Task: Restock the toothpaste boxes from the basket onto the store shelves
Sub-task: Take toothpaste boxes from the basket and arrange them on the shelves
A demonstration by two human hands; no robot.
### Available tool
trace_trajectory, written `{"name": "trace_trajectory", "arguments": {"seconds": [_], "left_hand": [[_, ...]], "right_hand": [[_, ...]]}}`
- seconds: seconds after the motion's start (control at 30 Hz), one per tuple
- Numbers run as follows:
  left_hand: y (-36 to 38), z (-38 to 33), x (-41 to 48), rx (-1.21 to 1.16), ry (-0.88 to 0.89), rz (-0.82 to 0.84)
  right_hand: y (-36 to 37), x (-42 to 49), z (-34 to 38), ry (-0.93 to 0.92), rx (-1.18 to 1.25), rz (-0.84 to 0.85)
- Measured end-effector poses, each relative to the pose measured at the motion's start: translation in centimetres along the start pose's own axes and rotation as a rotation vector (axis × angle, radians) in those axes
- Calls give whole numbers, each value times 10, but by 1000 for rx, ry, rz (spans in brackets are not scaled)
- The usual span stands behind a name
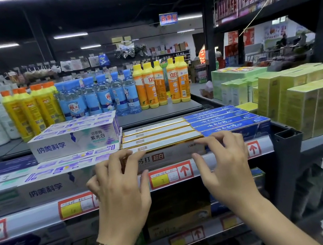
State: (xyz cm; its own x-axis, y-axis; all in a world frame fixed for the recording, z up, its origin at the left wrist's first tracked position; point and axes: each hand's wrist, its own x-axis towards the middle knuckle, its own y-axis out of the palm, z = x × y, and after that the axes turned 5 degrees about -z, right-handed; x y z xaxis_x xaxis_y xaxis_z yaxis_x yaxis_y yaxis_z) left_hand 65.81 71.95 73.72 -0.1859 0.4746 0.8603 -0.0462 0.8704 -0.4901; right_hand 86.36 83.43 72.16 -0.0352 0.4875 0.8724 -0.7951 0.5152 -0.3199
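A row of white toothpaste boxes with gold edges point(159, 135) lies flat on the shelf, between purple-and-white boxes point(73, 140) on the left and blue boxes point(226, 121) on the right. My left hand point(119, 185) and my right hand point(225, 165) are raised in front of the frontmost gold-edged box point(170, 153). The fingertips of both hands touch its top front edge, one hand near each end. The fingers are bent but do not wrap round the box. The basket is out of view.
The shelf's front rail point(165, 177) carries red and yellow price tags. Lower shelves point(179, 222) hold more boxes. Behind stand yellow, blue and orange bottles point(108, 92). Stacks of yellow-green boxes point(305, 96) fill the right-hand shelf, with an aisle floor at the far right.
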Motion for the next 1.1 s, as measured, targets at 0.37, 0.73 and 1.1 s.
{"name": "trace_trajectory", "arguments": {"seconds": [0.37,0.73,1.1], "left_hand": [[-6,-22,-29,-100,-39,-45],[-23,-3,-70,-110,-167,99],[-96,61,-102,-228,-322,198]], "right_hand": [[-7,-17,7,33,204,44],[-1,-51,28,87,318,169],[-2,-91,125,290,488,370]]}}
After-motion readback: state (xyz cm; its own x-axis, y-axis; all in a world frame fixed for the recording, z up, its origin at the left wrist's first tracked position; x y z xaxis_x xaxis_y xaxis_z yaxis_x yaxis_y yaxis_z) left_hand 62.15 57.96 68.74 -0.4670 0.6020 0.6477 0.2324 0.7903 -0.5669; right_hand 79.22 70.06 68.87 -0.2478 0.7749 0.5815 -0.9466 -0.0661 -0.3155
